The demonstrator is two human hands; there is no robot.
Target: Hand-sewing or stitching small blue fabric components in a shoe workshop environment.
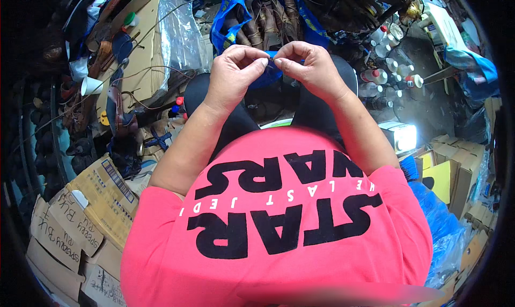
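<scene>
My left hand (232, 75) and my right hand (315, 71) are raised close together above my lap, each with thumb and forefinger pinched. Only a tiny dark bit shows between the two sets of fingertips, too small to name. Just beyond the hands stands an open blue bag (219, 30), filled with long brown leather pieces (270, 25) that look like shoe parts. Blue material also shows below and behind the fingertips.
On the right stand several bottles (374, 76) and a bright lamp (403, 137). Cardboard sheets (146, 49), a white cup (92, 86) and shoes lie to the left. Flattened boxes (70, 226) fill the near left; a blue plastic bag (437, 216) is at near right.
</scene>
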